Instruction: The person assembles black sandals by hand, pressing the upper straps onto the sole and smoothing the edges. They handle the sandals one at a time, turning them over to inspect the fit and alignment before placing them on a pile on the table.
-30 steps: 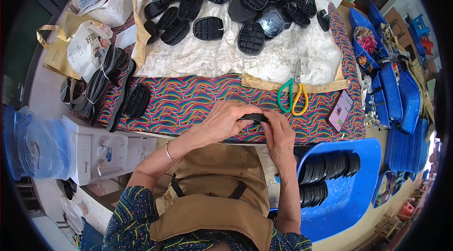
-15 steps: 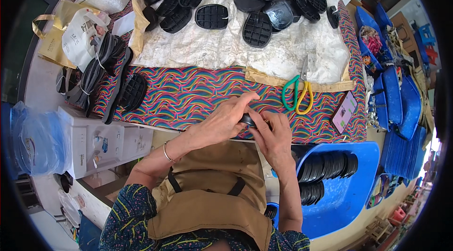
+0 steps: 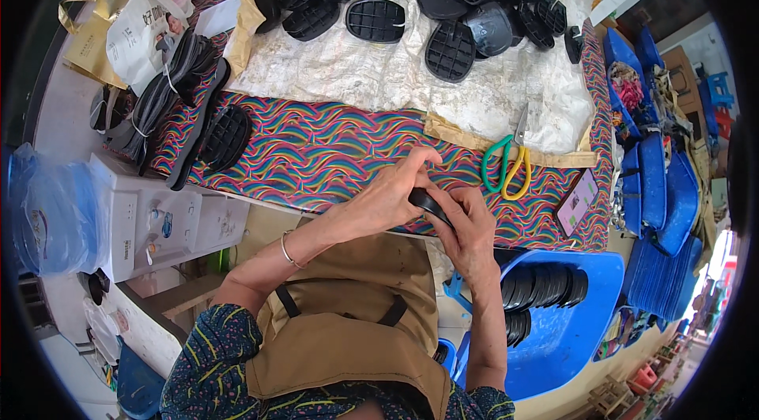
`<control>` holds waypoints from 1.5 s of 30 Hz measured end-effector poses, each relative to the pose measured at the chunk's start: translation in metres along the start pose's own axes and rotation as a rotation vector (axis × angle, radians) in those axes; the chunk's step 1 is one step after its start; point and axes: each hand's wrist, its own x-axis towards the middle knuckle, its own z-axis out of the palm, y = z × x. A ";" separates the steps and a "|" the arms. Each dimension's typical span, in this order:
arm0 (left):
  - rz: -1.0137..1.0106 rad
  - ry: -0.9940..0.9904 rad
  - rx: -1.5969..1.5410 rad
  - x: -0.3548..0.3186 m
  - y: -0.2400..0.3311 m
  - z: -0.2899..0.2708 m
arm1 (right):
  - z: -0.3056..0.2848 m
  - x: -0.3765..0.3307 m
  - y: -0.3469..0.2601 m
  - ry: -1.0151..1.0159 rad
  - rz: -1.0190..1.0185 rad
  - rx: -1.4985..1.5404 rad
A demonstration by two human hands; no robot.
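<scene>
Just over the table's near edge, both hands meet at a curved black heel piece (image 3: 431, 205), held edge-up and partly covered by fingers. My right hand (image 3: 468, 226) closes around its right side, fingers and thumb pressed on it. Against its left end my left hand (image 3: 395, 195) is closed too, with one finger bent out above; its gripping fingertips are partly hidden. A black grid-patterned heel piece (image 3: 227, 138) lies at the table's left, beside a bundle of black strips (image 3: 162, 108). Scissors (image 3: 506, 169) with one green and one yellow handle lie beyond my right hand.
Many black heel pieces (image 3: 375, 20) are heaped on a white woven sheet (image 3: 340, 76) at the back. A phone (image 3: 578, 203) lies near the right edge. Below it, a blue tub (image 3: 577, 349) holds rows of black pieces. A white water dispenser (image 3: 142, 222) stands at left.
The black heel piece has been tilted so that more of its curved edge shows between my hands. My right hand has turned a little around it. The whole view has shifted slightly.
</scene>
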 end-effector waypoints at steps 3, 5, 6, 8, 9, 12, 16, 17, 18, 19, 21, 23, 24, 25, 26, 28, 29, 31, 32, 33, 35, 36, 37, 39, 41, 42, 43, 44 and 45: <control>-0.055 0.014 -0.006 0.001 -0.001 0.001 | 0.006 0.002 0.006 0.051 0.020 0.099; -0.070 0.024 -0.017 0.001 -0.003 0.003 | 0.009 0.002 0.010 0.110 0.045 0.170; -0.060 0.022 -0.020 0.001 -0.003 0.003 | 0.011 0.000 0.011 0.150 0.053 0.189; -0.037 0.026 -0.029 0.002 -0.006 0.003 | 0.011 -0.004 0.007 0.220 0.125 0.241; -0.026 0.033 -0.033 0.002 -0.007 0.003 | 0.010 -0.006 0.001 0.250 0.188 0.277; -0.027 0.017 -0.057 0.002 -0.003 0.002 | 0.012 -0.011 0.001 0.277 0.176 0.214; 0.034 0.046 -0.001 0.003 -0.007 0.004 | 0.008 -0.008 0.003 0.223 0.072 0.059; 0.027 0.041 0.021 0.003 -0.006 0.004 | 0.007 -0.007 0.004 0.214 0.062 0.051; 0.019 0.038 0.043 0.003 -0.004 0.005 | 0.006 -0.007 0.003 0.202 0.082 0.055; 0.014 0.036 0.064 0.004 -0.002 0.004 | 0.005 -0.007 0.002 0.190 0.100 0.055; -0.011 -0.038 -0.086 0.005 0.001 -0.004 | 0.004 -0.007 0.002 0.195 0.108 0.056; -0.022 -0.080 -0.207 0.003 -0.001 -0.009 | 0.006 -0.007 0.005 0.222 0.095 0.062; -0.017 -0.087 -0.251 0.001 -0.003 -0.012 | 0.007 -0.007 0.004 0.235 0.111 0.075; -0.012 -0.096 -0.296 -0.001 -0.004 -0.013 | 0.010 -0.006 0.000 0.248 0.128 0.088; -0.022 -0.084 -0.335 -0.002 -0.006 -0.013 | 0.011 -0.005 -0.002 0.262 0.147 0.100; -0.041 -0.064 -0.412 -0.003 -0.008 -0.012 | 0.015 -0.007 -0.002 0.264 0.166 0.095; -0.054 -0.031 -0.395 -0.005 -0.010 -0.010 | 0.017 -0.008 -0.001 0.265 0.177 0.092; -0.084 0.032 -0.363 -0.006 -0.014 -0.006 | 0.019 -0.011 0.002 0.303 0.191 0.095; -0.033 0.085 -0.409 -0.005 -0.016 -0.006 | 0.020 -0.012 0.003 0.322 0.199 0.096; 0.019 0.139 -0.456 -0.003 -0.018 -0.006 | 0.021 -0.012 0.003 0.338 0.215 0.101; 0.145 0.225 -0.398 -0.001 -0.024 -0.005 | 0.026 -0.012 0.003 0.372 0.249 0.119; 0.223 0.258 -0.297 0.000 -0.027 -0.004 | 0.028 -0.012 0.002 0.387 0.256 0.108; 0.299 0.285 -0.193 0.001 -0.029 -0.003 | 0.031 -0.013 0.002 0.404 0.266 0.099; 0.310 0.276 -0.208 0.000 -0.027 -0.002 | 0.036 -0.013 0.001 0.433 0.282 0.081; 0.341 0.249 -0.196 0.000 -0.030 -0.001 | 0.039 -0.011 0.000 0.458 0.293 0.067; 0.363 0.288 -0.170 0.002 -0.028 0.000 | 0.041 -0.012 0.002 0.470 0.290 0.074; 0.360 0.296 -0.133 0.003 -0.027 0.001 | 0.043 -0.013 0.004 0.483 0.286 0.078; 0.357 0.306 -0.096 0.003 -0.025 0.002 | 0.044 -0.013 0.006 0.495 0.281 0.082; 0.354 0.316 -0.059 0.004 -0.024 0.003 | 0.045 -0.014 0.008 0.499 0.288 0.084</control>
